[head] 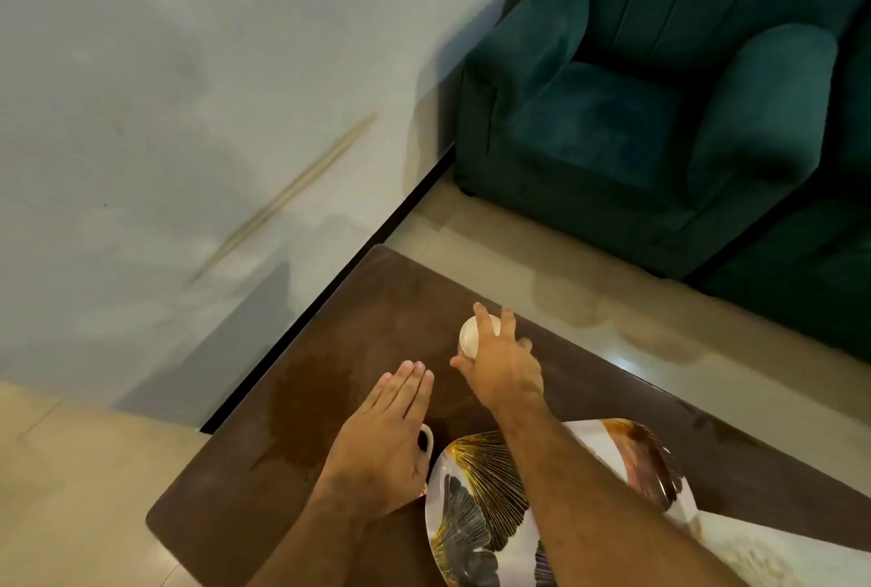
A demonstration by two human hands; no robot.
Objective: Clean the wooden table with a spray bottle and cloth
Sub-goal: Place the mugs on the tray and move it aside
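The dark wooden table [330, 398] runs from the lower left to the right, with a faint wet-looking patch on its left part. My right hand [502, 360] reaches forward over it, fingers wrapped around a small cream rounded object [469, 334] that stands on the table. Closer to me, my left hand [389, 435] hovers flat with its fingers together and holds nothing. Under that hand a white cup handle [426, 438] shows. No spray bottle or cloth is in view.
A patterned plate [471, 516] with gold and grey leaf print lies at the table's near edge under my right forearm. A green armchair [636, 115] stands beyond the table at the right. A white wall [188, 115] rises at the left, and beige floor tiles [70, 492] surround the table.
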